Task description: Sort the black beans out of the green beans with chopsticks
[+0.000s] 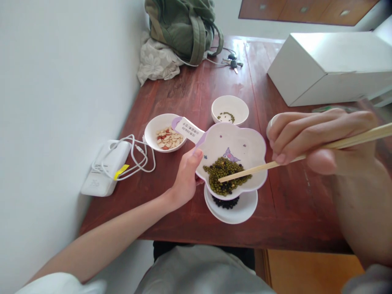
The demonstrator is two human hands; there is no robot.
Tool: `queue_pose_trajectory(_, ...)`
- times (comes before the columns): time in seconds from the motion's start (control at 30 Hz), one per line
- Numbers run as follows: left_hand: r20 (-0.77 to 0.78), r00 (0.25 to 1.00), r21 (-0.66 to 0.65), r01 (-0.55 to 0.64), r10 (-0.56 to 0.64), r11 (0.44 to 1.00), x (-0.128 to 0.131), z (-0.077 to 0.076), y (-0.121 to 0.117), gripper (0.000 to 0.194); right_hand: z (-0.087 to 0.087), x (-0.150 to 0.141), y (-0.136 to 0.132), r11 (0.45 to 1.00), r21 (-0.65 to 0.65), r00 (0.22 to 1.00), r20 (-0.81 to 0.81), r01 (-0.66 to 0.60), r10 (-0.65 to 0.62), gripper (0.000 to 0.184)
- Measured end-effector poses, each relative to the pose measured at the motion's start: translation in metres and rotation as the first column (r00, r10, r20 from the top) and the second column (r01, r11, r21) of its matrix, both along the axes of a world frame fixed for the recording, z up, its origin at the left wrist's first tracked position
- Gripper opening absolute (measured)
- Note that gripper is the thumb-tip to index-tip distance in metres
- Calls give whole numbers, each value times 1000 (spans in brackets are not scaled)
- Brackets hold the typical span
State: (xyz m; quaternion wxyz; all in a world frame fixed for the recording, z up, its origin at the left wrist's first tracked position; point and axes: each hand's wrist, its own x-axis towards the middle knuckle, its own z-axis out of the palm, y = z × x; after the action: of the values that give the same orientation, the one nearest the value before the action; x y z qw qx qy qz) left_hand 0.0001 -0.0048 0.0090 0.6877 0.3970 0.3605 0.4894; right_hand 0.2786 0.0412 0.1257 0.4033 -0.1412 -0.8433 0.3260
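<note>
The left hand (185, 175) grips a scalloped dish (248, 143) of mixed beans (225, 173) as the right hand (321, 136) clasps chopsticks (260, 168). Separation looks partial, much left unsorted: a few green beans (231, 117) at the dish's 12 o'clock, dark beans (226, 203) at 6, pale seeds (169, 139) at 10.

The left fingers (194, 158) pinch while the right fingers (309, 132) curl.

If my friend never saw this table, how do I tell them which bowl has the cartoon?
Start at the reddish-brown table and find the left hand above its front half. That hand grips a flower-shaped bowl, held over a round white dish of black beans. Unlike the round white bowls nearby, this one has a wavy purple rim and a cartoon character inside.
</note>
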Motion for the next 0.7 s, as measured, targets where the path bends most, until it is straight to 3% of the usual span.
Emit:
queue_pose_trajectory(0.17, -34, 999, 49, 28, -27, 998, -1, 3, 0, 59, -7, 17, -13, 985, 22, 981, -89, 172, -170, 53)
queue_pose_trajectory(0.3, -76, 995, 86, 64, -57, 994, -1, 2, 0, 60, -33, 32, -29, 954, -56, 950, -91, 293, -297, 66)
queue_pose_trajectory(0.4, -72, 995, 111, 72, -64, 991, 0, 1, 0, 60, -51, 39, -37, 916, -104, 884, -239, 387, -401, 64)
queue_pose_trajectory(0.47, -48, 997, 96, 72, -68, 993, 0, 2, 0, 60, -58, 43, -40, 904, -92, 859, -286, 417, -425, 61)
queue_pose_trajectory(0.6, -16, 998, 85, 69, -68, 994, 1, 4, -1, 59, -66, 54, -48, 934, -6, 905, -245, 357, -348, 71)
queue_pose_trajectory(0.7, -20, 996, 90, 87, -86, 992, 0, 3, -2, 59, -68, 58, -58, 910, 14, 877, -270, 415, -396, 68)
